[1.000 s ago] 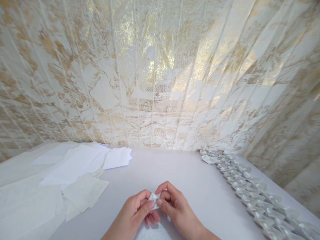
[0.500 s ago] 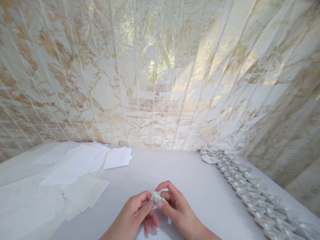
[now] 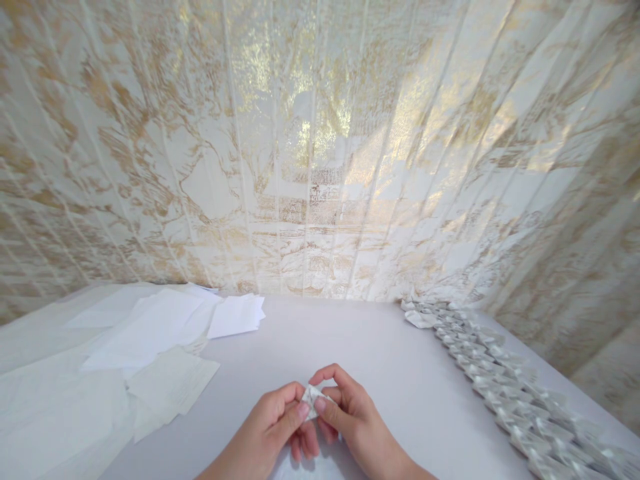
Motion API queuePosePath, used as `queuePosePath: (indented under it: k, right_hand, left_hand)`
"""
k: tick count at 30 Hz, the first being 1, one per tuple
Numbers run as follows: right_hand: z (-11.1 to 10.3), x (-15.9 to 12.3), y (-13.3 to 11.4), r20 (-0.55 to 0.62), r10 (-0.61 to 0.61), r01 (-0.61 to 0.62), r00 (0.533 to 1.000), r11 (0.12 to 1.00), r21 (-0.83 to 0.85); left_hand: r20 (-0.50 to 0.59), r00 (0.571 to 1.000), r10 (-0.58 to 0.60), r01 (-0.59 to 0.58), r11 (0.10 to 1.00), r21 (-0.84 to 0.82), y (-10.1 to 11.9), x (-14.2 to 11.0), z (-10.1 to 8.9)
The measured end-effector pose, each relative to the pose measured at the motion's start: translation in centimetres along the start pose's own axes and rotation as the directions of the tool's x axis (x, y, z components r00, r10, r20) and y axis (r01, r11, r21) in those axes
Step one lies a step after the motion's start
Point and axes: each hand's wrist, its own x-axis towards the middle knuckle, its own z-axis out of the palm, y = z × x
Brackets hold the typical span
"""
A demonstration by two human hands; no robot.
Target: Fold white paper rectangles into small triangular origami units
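A small folded piece of paper (image 3: 311,397), pale with grey print, is pinched between both hands above the front of the table. My left hand (image 3: 280,417) grips its left side with thumb and forefinger; the other fingers curl underneath. On its right side the thumb of my right hand (image 3: 353,410) presses down, while the right forefinger arches over the top edge. Part of the paper is hidden behind the thumbs.
Loose white and printed sheets (image 3: 55,393) cover the table's left. A stack of small white paper pieces (image 3: 235,316) lies at the back. Rows of folded grey paper pieces (image 3: 500,380) run along the right edge. A patterned curtain (image 3: 310,147) hangs behind the table (image 3: 310,333).
The paper piece has turned slightly, showing a flatter face between my thumbs. My right hand has shifted a little, its lower fingers now curled under the paper.
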Motion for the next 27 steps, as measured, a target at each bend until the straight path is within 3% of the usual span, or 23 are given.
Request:
queuePosePath:
  k: [10, 17, 27]
  right_hand:
    - [-0.11, -0.17, -0.68, 0.041, -0.034, 0.035, 0.999, 0.999, -0.019]
    - [-0.04, 0.13, 0.10, 0.060, -0.044, 0.042, 0.997, 0.999, 0.034]
    - [-0.26, 0.20, -0.51, 0.065, -0.032, 0.025, 0.997, 0.994, 0.103]
  left_hand:
    - [-0.050, 0.999, -0.020, 0.020, 1.000, -0.004, 0.34, -0.05, -0.14]
    - [-0.007, 0.998, 0.057, -0.057, 0.998, -0.020, 0.57, -0.18, 0.17]
    - [-0.009, 0.999, 0.046, -0.046, 0.998, -0.050, 0.66, 0.11, -0.23]
